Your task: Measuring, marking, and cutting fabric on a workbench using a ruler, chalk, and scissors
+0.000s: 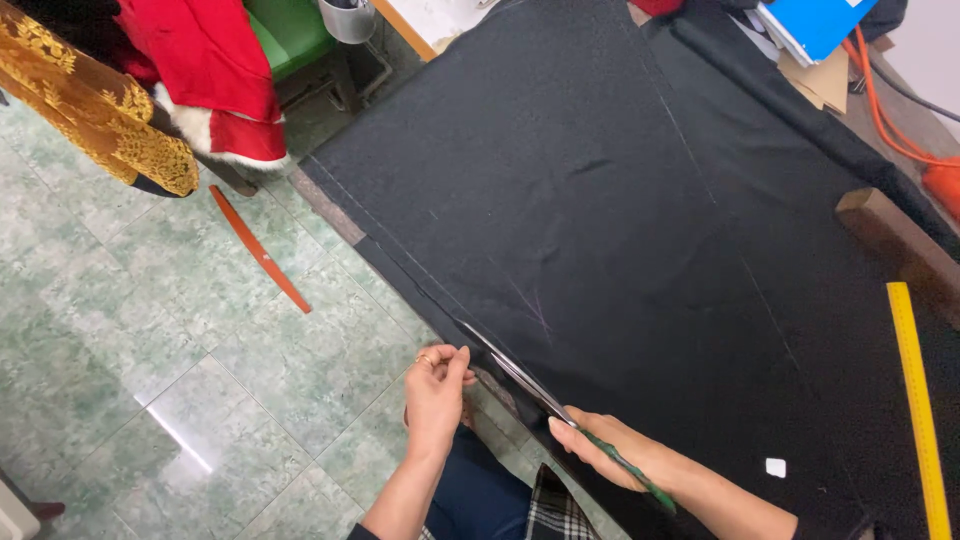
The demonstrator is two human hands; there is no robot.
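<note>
Big sheet of black fabric point(600, 200) spread over the table, faint chalk lines on it. Right hand point(610, 452) grips long green-handled scissors point(560, 410), blades lying along the cloth's near edge. Left hand point(437, 390) pinches that edge just beside the blades. Yellow ruler point(918, 400) lies far right, curved orange strip point(260, 250) on the green tiled floor point(150, 330).

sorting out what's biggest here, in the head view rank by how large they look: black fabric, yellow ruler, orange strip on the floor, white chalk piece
1. black fabric
2. yellow ruler and orange strip: similar length, and the ruler runs off frame, so unranked
3. white chalk piece
</note>
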